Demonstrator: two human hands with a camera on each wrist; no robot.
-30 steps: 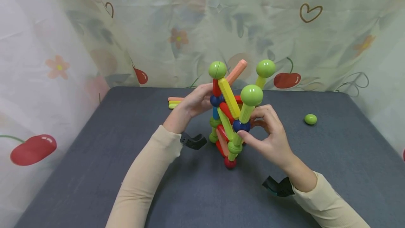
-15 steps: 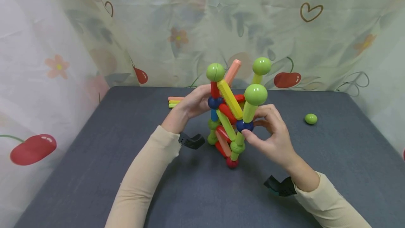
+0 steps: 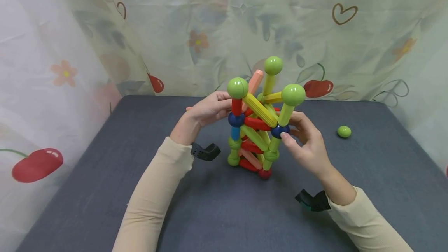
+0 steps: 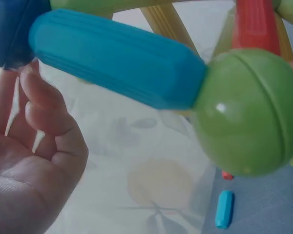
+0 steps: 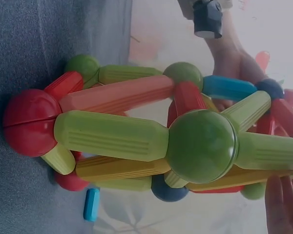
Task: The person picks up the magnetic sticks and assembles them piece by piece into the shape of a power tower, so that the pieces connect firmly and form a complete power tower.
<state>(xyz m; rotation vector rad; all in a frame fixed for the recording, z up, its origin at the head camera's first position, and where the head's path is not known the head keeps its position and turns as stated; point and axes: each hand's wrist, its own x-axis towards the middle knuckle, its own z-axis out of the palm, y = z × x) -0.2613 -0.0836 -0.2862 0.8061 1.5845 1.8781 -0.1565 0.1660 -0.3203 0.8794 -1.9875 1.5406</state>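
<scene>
A tower of magnetic rods and balls (image 3: 258, 123) stands in the middle of the table, built in green, yellow, red, blue and salmon. My left hand (image 3: 211, 110) holds its left side, with fingertips hidden behind the upper rods. In the left wrist view, the bent fingers of that hand (image 4: 39, 131) reach up to a dark blue ball (image 4: 10, 31), beside a blue rod (image 4: 117, 58). My right hand (image 3: 308, 143) grips the right corner, thumb on another dark blue ball (image 3: 280, 131) and fingers behind. Green balls (image 3: 293, 95) top the upright rods. A salmon rod (image 3: 256, 81) slants up at the back.
A loose green ball (image 3: 344, 132) lies on the dark table (image 3: 378, 158) to the right. Behind the tower lies a short blue rod (image 4: 224, 209), seen in the left wrist view. A patterned cloth (image 3: 168, 49) hangs along the table's back edge.
The tower has turned: its front right corner has swung right and its rear green-topped post left. Both hands have moved with it, the left slightly leftward and the right slightly rightward.
</scene>
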